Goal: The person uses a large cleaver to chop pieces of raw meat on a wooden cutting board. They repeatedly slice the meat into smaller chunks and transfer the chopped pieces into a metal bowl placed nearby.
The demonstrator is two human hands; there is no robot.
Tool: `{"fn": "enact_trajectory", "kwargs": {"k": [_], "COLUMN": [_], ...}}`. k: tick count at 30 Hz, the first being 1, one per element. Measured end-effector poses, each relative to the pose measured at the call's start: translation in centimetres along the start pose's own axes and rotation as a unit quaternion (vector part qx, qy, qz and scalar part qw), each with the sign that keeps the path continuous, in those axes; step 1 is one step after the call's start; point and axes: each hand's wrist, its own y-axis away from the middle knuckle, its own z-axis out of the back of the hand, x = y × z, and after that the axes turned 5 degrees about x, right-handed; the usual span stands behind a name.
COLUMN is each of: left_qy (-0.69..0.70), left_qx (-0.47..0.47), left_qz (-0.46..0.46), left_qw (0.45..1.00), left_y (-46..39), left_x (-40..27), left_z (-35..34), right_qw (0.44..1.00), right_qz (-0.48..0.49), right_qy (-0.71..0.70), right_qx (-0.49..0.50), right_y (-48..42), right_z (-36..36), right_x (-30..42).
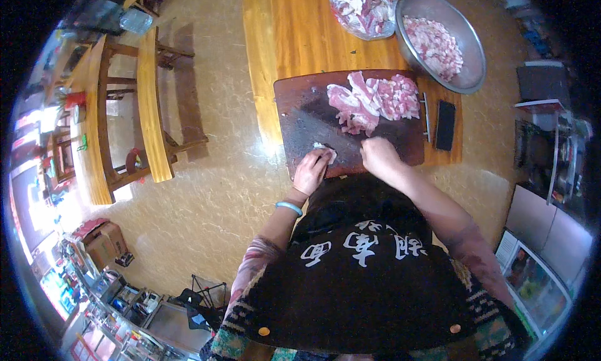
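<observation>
A dark brown cutting board (305, 98) lies on the wooden table before me. Near its front left edge, my left hand (312, 171) has its fingertips on a small pale scrap of meat (331, 154), pinching it. My right hand (381, 158) is curled into a fist over the front of the board, to the right of the left hand. Whatever it may grip is hidden from this angle. Just beyond the right hand are strips of raw pink meat (357, 100), with a heap of smaller cut meat (396, 95) touching them on the right.
A steel bowl (474, 65) of diced meat stands at the table's far right. Beside it, a clear plastic bag (364, 9) holds larger meat pieces. A black phone-like slab (445, 126) lies right of the board's metal handle (426, 117). Wooden benches (155, 112) stand leftward.
</observation>
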Motion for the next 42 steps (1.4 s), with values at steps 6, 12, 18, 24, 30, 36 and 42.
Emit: {"fn": "enact_trajectory", "kwargs": {"k": [6, 12, 18, 24, 30, 36, 42], "left_qy": [-0.008, -0.017, -0.017, -0.008, -0.035, 0.000, 0.004], "left_qx": [0.003, 0.052, 0.003, -0.025, 0.037, -0.038, -0.019], "left_qz": [0.010, 0.037, -0.004, 0.005, 0.041, -0.008, 0.004], "left_qw": [1.000, 0.998, 1.000, 1.000, 0.998, 0.999, 1.000], "left_y": [1.0, 1.6, 0.7, 0.7, 2.0, 1.1, 1.6], "left_x": [0.9, 1.3, 0.7, 0.5, 1.3, 1.7, 1.5], "left_z": [-0.7, -1.7, -0.6, -0.6, -1.2, -1.6, -1.4], "right_qw": [0.990, 0.998, 0.999, 0.999, 0.997, 0.994, 0.998], "right_qz": [-0.048, 0.015, 0.037, 0.032, 0.004, -0.076, -0.068], "right_qy": [0.022, 0.045, -0.011, -0.021, 0.045, -0.050, 0.002], "right_qx": [0.131, 0.044, 0.023, 0.017, 0.060, 0.052, -0.004], "right_y": [5.6, 0.0, -4.4, 0.6, 4.1, 0.7, 2.9], "right_z": [-0.6, -3.4, -0.3, -0.2, -1.6, -1.2, -0.9], "right_x": [1.0, 3.6, 2.1, 1.4, 1.5, -1.3, -1.8]}}
